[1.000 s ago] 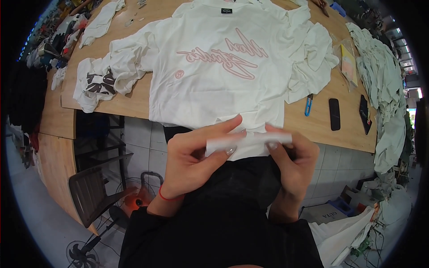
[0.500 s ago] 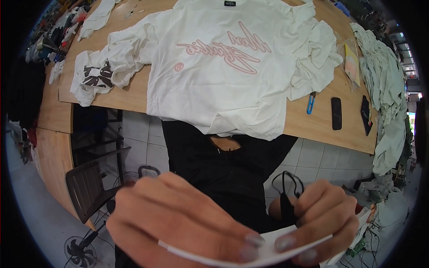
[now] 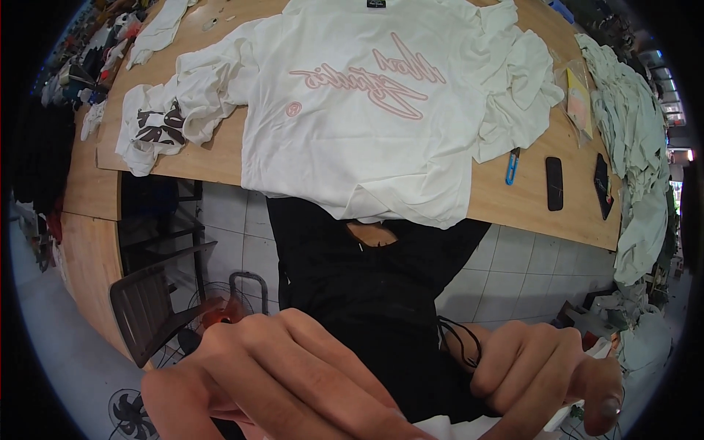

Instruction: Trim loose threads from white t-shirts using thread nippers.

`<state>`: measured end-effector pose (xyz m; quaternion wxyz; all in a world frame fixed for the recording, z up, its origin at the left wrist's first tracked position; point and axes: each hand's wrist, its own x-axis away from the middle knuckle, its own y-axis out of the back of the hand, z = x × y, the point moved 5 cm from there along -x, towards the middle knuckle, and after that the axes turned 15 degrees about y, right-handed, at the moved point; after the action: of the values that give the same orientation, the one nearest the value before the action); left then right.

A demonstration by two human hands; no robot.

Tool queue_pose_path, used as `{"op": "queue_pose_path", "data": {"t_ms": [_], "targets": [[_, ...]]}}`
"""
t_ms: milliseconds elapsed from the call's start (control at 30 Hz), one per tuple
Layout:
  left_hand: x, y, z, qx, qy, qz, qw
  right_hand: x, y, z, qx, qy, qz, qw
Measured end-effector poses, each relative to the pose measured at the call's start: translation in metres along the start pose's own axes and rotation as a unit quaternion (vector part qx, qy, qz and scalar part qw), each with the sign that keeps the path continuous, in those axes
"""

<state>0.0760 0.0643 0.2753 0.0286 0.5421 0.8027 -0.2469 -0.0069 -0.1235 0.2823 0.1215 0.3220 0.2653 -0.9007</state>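
My left hand [image 3: 271,374] is close below the view, its fingers bent and reaching right toward the lower edge. My right hand [image 3: 524,370] is opposite it, several fingers curled and one fingertip pointing down at the outer side. Between them shows a bit of a thin white strip [image 3: 438,425]; most of it lies hidden behind the fingers or past the frame edge. Both hands appear to grip it, though the contact is largely out of sight. Black cords [image 3: 469,341] hang at my right wrist. Beyond, a white shirt [image 3: 323,154] with pink outlined lettering lies spread on the table, its lower part over the near edge.
On the wooden table [image 3: 543,224], right of the shirt, lie blue thread snips [image 3: 511,169], a black phone [image 3: 554,183], a dark flat item [image 3: 603,187] and a plastic bag [image 3: 578,106]. Pale fabric [image 3: 631,161] is heaped farther right. A chair [image 3: 143,315] and fan [image 3: 130,412] stand left.
Both hands have spread outward, the left one leftward and the right one rightward. The white strip has dropped mostly out of the frame. A fingertip of my right hand now points outward and down.
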Motion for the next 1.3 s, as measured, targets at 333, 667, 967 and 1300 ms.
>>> {"op": "queue_pose_path", "data": {"t_ms": [333,667,967,1300], "targets": [[-0.006,-0.012,-0.007,-0.068,0.043,-0.053,0.995,0.004,0.003,-0.001,0.073,0.072,0.005,0.995],[0.0,-0.001,0.001,0.0,0.019,-0.038,0.999,0.007,-0.005,-0.001,0.066,0.064,-0.011,0.996],[-0.012,0.005,0.008,0.012,0.045,0.042,0.998,0.017,-0.004,-0.019,0.156,0.182,-0.046,0.97],[0.006,0.034,0.087,0.04,0.034,-0.347,0.936,0.021,0.043,-0.042,0.475,0.014,-0.253,0.843]]}}
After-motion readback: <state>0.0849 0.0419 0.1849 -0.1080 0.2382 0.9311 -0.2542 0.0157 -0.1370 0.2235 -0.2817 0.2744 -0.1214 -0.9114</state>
